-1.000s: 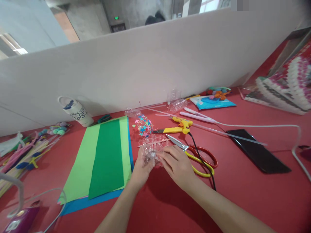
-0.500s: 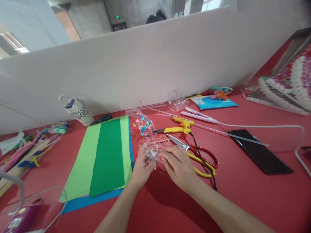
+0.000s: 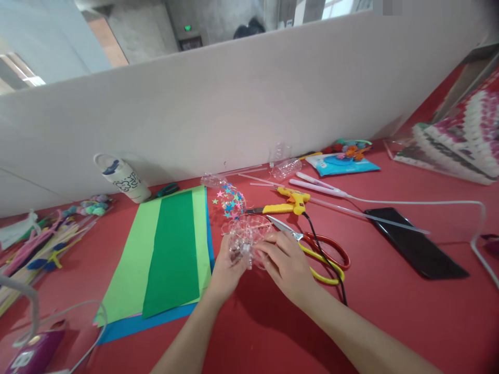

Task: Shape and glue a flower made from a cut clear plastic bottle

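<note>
A clear plastic piece with curled petal-like strips (image 3: 249, 228) is held above the red table in front of me. My left hand (image 3: 227, 267) grips its left side, fingers closed round it. On the other side my right hand (image 3: 284, 259) pinches at its edge, thumb and fingertips together. Just beyond it lies a clear plastic piece covered with coloured stars (image 3: 233, 201). Right of my hands are scissors (image 3: 323, 249) with red and yellow handles. A yellow hot glue gun (image 3: 295, 198) and a yellow-handled knife (image 3: 277, 209) lie behind the scissors.
Green and blue sheets (image 3: 173, 254) lie at left. A white tumbler (image 3: 127, 179) leans by the white partition (image 3: 218, 104). Rightward are a pink styling iron (image 3: 319, 186), a blue wipes pack (image 3: 343, 164) and a black phone (image 3: 417, 244). Craft stems (image 3: 42, 244) lie far left.
Almost nothing differs. Both hands keep their hold on the clear plastic piece, with the right fingertips shifted very slightly; the view has drifted a little.
</note>
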Demonstrator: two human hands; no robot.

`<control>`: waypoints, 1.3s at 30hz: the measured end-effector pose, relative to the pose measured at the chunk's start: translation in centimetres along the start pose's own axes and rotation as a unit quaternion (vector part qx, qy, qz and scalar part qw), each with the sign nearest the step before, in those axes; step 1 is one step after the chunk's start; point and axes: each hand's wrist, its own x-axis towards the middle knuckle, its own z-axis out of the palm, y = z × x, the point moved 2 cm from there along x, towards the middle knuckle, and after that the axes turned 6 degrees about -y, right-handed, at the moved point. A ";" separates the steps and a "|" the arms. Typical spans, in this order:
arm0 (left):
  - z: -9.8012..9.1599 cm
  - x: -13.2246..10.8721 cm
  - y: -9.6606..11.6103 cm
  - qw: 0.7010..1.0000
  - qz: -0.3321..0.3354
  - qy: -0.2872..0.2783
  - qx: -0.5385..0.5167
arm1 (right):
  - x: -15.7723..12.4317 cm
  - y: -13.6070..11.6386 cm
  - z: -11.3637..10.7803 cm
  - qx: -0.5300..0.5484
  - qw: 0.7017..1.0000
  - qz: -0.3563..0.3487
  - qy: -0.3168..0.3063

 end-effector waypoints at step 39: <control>-0.5 0.2 0.0 0.999 0.005 0.021 0.031 | 0.0 -0.2 0.4 -0.047 0.999 0.015 -0.019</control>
